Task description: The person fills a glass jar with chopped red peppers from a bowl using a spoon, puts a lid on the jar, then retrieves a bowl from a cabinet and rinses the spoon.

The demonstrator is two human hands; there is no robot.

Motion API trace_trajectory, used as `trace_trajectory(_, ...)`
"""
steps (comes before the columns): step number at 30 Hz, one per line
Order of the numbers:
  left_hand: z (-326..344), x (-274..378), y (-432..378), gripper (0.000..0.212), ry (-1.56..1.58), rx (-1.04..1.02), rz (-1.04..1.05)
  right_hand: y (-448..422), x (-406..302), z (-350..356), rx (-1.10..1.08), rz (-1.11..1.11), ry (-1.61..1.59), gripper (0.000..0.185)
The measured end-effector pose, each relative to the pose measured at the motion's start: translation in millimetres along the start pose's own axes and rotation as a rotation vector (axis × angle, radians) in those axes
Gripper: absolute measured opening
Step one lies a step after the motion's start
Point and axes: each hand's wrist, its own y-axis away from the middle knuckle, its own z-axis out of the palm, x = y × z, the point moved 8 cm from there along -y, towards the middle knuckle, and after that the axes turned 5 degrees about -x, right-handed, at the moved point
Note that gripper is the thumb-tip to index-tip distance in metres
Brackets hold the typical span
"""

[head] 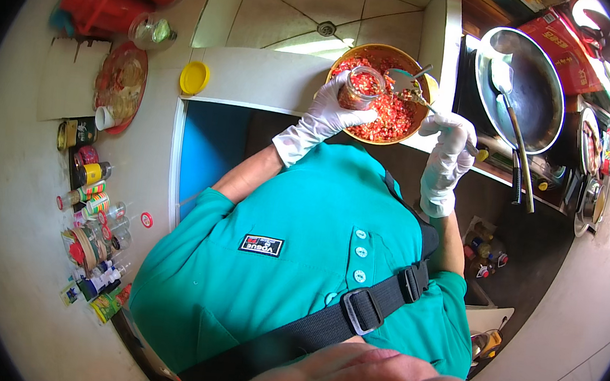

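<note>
My left hand (pixel 333 102), in a white glove, grips a glass jar (pixel 359 99) with chopped red chili inside. The jar is held over the left part of a yellow-rimmed basin (pixel 351 50). Chopped red chili mixture (pixel 391 119) covers much of the basin's inside. My right hand (pixel 452 136), also gloved, holds the handle of a metal spoon (pixel 430 108) at the basin's right side. Some chopped mixture clings to that spoon's head. A second metal utensil, seemingly a ladle (pixel 401 79), rests in the basin with its short visible handle pointing up and right.
A yellow lid (pixel 194 78) lies on the white counter (pixel 260 79) to the left. Farther left are a red tray (pixel 140 86) with glassware and a glass jar (pixel 153 31). A wok (pixel 540 97) with a spatula (pixel 505 83) stands on the right, its handle projecting toward me.
</note>
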Motion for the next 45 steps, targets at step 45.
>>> trace_trajectory(45, 19, -9, 12, 0.057, 0.273, -0.136, -0.452, -5, 24, -5, 0.192, 0.266, -0.46, 0.03)
